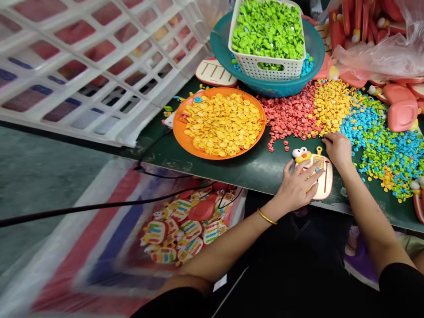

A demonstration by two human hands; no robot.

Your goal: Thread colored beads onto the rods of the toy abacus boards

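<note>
A cream toy board (326, 183) with a red rim, dark slots and a googly-eyed yellow-beaked head (301, 155) lies flat at the table's front edge. My left hand (296, 185) rests across it with fingers spread, covering its left part. A small blue piece (318, 169) shows by those fingertips. Beyond the board's upper right corner, my right hand (338, 150) is closed in a pinch beside the yellow pieces (331, 104) and blue pieces (353, 128). Whatever its fingertips hold is too small to make out.
An orange plate (179, 132) of yellow pieces stands left of red pieces (293, 112). Behind are a teal basin (220, 39) and a white basket (247, 66) of green pieces. Toy bodies (402, 108) crowd the right; a white crate (129, 132) leans left. Finished-looking toys (190, 229) lie below.
</note>
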